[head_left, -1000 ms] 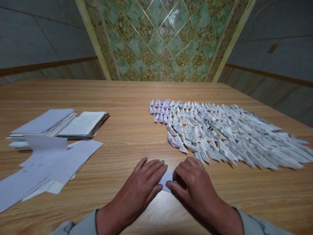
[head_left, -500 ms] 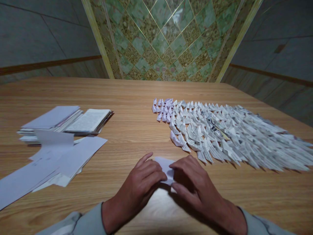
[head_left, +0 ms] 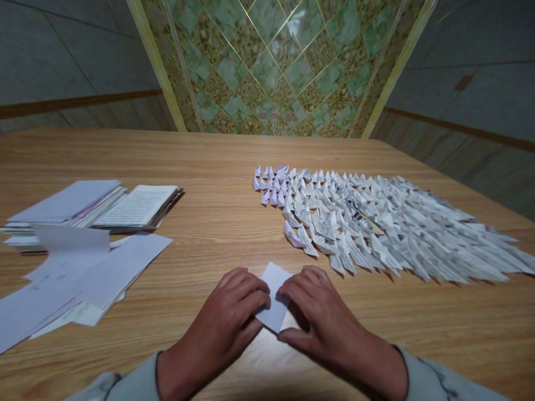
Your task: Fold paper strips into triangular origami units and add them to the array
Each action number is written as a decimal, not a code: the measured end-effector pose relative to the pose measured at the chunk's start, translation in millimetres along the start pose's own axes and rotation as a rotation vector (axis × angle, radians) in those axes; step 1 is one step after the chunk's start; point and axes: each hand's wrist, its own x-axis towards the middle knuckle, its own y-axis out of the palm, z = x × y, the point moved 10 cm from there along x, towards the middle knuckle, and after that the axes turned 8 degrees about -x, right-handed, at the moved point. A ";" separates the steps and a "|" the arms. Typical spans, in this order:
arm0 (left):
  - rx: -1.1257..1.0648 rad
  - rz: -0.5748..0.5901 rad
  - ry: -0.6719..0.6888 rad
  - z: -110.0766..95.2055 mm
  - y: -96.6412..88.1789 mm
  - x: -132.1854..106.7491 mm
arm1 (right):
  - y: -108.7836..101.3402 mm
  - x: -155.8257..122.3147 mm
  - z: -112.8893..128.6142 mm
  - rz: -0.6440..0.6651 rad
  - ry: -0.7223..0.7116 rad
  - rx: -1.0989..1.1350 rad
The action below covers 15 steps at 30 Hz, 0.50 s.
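Currently | left hand (head_left: 223,314), right hand (head_left: 328,317): fingers (head_left: 253,301) curled, pinching folded paper (head_left: 274,303) | table (head_left: 200,159) bears paper boats (head_left: 363,223)

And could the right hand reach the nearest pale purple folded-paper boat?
Probably yes: the boat sits just beyond the right hand, and nothing seems to block the way. But its fingers are on the white, diamond-shaped folded paper, so it might need to let go first.

1 left hand (head_left: 225,312), 1 right hand (head_left: 328,317), 1 folded paper (head_left: 273,298): 6 o'clock. Paper boats (head_left: 418,239): dozens, 3 o'clock, overlap blocks exact count. Paper stacks (head_left: 67,200): 2, 9 o'clock. Loose sheets (head_left: 121,273): several, 8 o'clock.
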 end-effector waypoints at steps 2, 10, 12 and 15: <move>0.012 0.028 -0.003 -3.5 4.2 -2.2 | 0.3 -0.1 -0.8 0.004 0.009 0.002; 0.013 0.019 -0.126 9.2 14.2 -7.8 | -1.1 0.2 -8.6 -0.018 0.040 0.055; 0.043 0.007 -0.159 14.0 13.5 -7.7 | -1.7 0.6 -10.8 -0.028 0.062 0.074; 0.093 -0.011 -0.195 18.6 11.2 -7.2 | -0.6 1.0 -16.2 -0.042 0.117 0.079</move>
